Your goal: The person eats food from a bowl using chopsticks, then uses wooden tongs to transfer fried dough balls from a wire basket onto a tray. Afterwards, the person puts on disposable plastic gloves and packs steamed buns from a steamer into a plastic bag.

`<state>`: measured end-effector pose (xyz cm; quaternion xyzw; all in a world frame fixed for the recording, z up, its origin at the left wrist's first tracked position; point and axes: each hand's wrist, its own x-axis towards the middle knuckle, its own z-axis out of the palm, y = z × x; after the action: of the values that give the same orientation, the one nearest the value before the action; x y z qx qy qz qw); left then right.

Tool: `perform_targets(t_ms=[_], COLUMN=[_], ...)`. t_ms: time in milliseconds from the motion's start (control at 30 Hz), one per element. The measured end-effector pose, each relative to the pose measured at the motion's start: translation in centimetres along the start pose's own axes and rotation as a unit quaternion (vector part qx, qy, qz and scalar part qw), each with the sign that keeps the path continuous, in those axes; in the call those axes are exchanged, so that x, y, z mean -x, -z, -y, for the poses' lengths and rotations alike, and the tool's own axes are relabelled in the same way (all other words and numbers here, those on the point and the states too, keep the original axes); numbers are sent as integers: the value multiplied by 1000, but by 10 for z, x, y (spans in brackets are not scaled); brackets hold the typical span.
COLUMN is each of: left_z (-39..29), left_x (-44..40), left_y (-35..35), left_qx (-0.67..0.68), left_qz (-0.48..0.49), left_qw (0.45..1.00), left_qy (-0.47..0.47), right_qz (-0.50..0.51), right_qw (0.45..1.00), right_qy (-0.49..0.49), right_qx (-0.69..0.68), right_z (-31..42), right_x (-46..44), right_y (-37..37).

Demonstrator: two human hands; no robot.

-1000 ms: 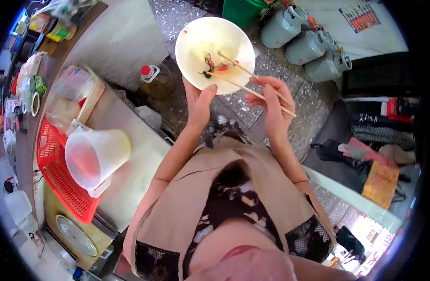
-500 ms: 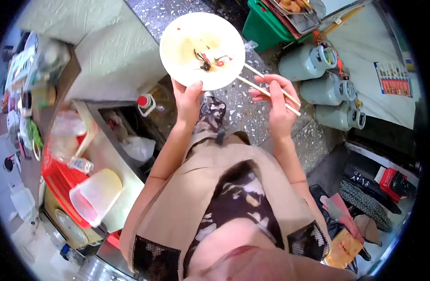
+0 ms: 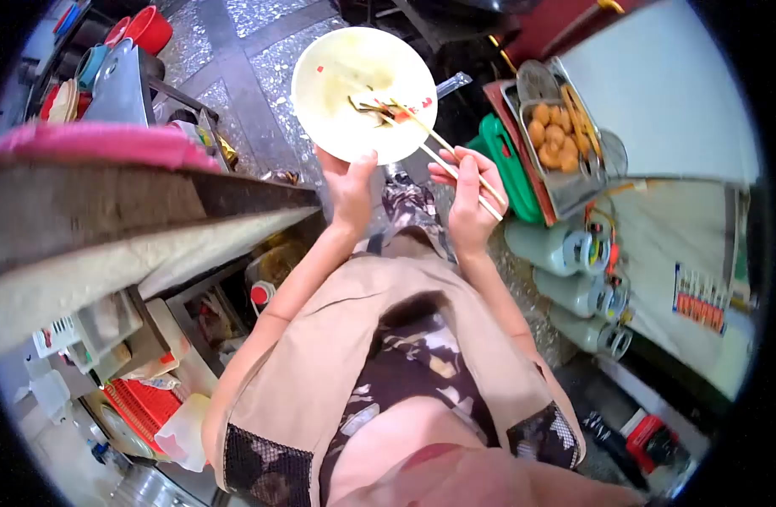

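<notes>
Since half a second ago, the two slender, pale wooden chopsticks (image 3: 434, 138) have moved inward: their tips, then by the bowl's right edge, now lie over the food scraps inside the one round, cream-white bowl (image 3: 346, 63). The surroundings have shifted too, bringing a food tray more fully into view at the right.

Largest is one beige cloth apron (image 3: 295, 338), over clothing with a dark floral print. To the right stand three rounded, grey metal gas cylinders (image 3: 547, 245) in a row. Just above them is one green plastic bin (image 3: 510, 169), and beside it one rectangular metal tray (image 3: 571, 199).

The bowl is held up in front of the person, tilted so its inside shows, well above the floor. Two bare hands are at work. The left hand (image 3: 347, 188) grips the bowl's near rim, thumb on top and fingers underneath; the bowl hides most of them, so I cannot tell how far they are spread. The right hand (image 3: 472, 190) pinches both chopsticks between thumb and bent fingers, their rear ends jutting past it.

Smaller still are the round, brown food pieces (image 3: 553, 139) in the tray, perhaps eight, though their overlap makes the count unsure. Smallest are the dark and red scraps (image 3: 379, 110), one red bit lying apart at the upper left.
</notes>
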<state>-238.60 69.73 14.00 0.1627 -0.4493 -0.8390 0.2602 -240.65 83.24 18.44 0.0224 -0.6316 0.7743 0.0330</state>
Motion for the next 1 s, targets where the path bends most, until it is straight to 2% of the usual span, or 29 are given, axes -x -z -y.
perform_targets(t_ms=[167,367,500,567,633,700,867,933,1000], left_z=[-17,-55,-64,-68,-93,-120,-168,-185,-197], left_x=[-123,-252,-348,-396,-452,-499,-619,-666,-707], left_y=[-16,16,61,98,126,145,197,223,258], left_qx=[17,-45,-58,-18,-28,53,37,48,35], left_qz=[-55,-176,-212,-214,-204,-199,-203,-209,-209], left_qw=[998,977,963,968,968,971,969,966,971], left_qy=[-21,-112,-157,-128,-141,-121,-134,-144,-112], right_qz=[116,270,306,285,244,233,267,288,318], right_qw=[993,963,950,949,944,933,940,940,936], right_qy=[-11,-10,-12,-99,-176,-218,-163,-145,-132], right_qx=[-10,-11,-64,-87,-136,-165,-135,-109,-75], right_z=[-17,-49,-107,-131,-150,-154,-150,-168,-200], right_x=[-145,-273,-338,-367,-398,-427,-483,-499,-511], right_y=[-66,-209,-320,-376,-436,-494,-625,-675,-724])
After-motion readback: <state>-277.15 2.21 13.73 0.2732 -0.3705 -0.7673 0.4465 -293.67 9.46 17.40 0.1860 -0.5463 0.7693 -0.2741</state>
